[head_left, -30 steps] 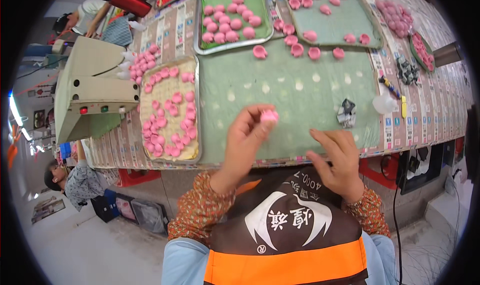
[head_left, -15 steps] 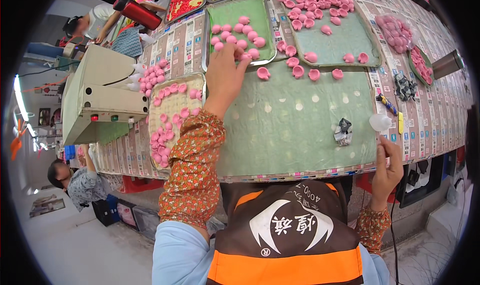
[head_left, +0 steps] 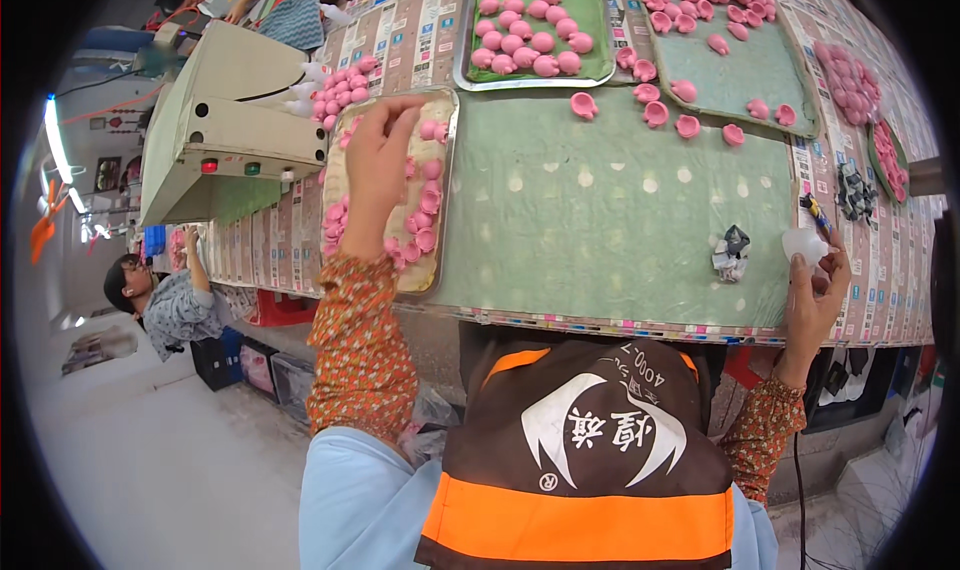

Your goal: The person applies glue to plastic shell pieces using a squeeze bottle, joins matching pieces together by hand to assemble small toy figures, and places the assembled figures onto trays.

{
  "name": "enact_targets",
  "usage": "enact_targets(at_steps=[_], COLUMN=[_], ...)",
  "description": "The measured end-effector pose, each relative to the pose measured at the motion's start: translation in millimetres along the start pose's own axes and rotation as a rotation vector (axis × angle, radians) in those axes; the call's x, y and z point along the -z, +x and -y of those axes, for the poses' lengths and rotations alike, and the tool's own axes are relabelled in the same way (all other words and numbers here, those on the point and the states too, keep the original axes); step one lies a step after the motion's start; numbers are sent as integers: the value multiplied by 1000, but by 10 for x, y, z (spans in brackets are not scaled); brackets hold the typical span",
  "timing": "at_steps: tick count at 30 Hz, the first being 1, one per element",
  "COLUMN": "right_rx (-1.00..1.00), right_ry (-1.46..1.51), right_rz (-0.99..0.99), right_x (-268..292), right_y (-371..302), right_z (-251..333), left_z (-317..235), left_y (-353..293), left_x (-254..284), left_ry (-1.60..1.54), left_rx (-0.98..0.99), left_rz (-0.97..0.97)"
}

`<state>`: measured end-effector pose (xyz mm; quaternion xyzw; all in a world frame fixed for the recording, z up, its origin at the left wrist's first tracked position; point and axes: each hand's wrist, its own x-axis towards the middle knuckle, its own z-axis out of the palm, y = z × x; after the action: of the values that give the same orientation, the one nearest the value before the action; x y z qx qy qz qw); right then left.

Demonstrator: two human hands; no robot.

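My left hand [head_left: 375, 170] hovers over the cream-lined tray [head_left: 385, 110], its thumb and fingers apart with nothing visible between them. Pink hollow half-shell pieces [head_left: 428, 202] lie in that tray, some hidden behind the hand. At the right front of the green mat [head_left: 600, 250], my right hand [head_left: 820, 295] has its fingers closed around a small white squeeze bottle [head_left: 800, 243]. Beyond the mat stands a green-lined metal tray [head_left: 605, 30] holding several round pink pieces [head_left: 542, 42].
A beige machine box [head_left: 235, 120] stands at left, with pink balls [head_left: 345, 92] beside it. Far right, a pale-green-lined tray [head_left: 740, 70] carries many pink shells. A crumpled dark-and-silver wad [head_left: 733, 253] lies on the mat. One person [head_left: 165, 300] is at the left.
My left hand has moved from the green-lined tray, left and nearer, over the cream-lined tray. My right hand has taken hold of the white squeeze bottle. The whole view has shifted.
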<state>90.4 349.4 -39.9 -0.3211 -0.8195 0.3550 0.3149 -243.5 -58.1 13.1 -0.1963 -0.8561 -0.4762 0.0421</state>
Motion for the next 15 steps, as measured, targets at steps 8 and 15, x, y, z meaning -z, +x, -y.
enact_targets(at_steps=[8, 15], right_rx=[19, -22], right_ry=[-56, 135], right_rz=[110, -3], right_x=[-97, -84], right_y=[78, 40], right_z=[71, 1], left_z=[64, -105], left_y=[-439, -385], left_x=[322, 32], left_ry=[361, 824], left_rx=[102, -77], left_rz=[148, 165])
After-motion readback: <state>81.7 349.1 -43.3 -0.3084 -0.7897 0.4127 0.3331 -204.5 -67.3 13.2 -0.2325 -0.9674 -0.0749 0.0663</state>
